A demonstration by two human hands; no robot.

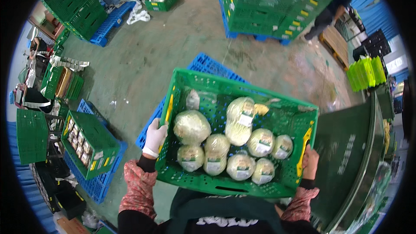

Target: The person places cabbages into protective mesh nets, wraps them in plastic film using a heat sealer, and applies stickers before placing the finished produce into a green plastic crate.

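Observation:
A green plastic crate (208,79) spans the space before me, held at both short ends. My left hand (155,136), in a white glove, grips its left end by the yellow handle strip. Bare and closed, my right hand (310,162) holds the right end beside the yellow handle (305,149). Inside lie several film-wrapped, labelled cabbages, among them a large round one (191,126) at the left and a long napa cabbage (240,138) in the middle. A yellowish scrap (261,109) lies near the far wall.
Partly hidden beyond the crate is a blue plastic pallet (208,63). A dark green bin (341,156) stands close on my right. At left, a crate of packed goods (94,143) sits on another pallet. Stacked crates (260,9) rise ahead; a person (334,6) is beyond them.

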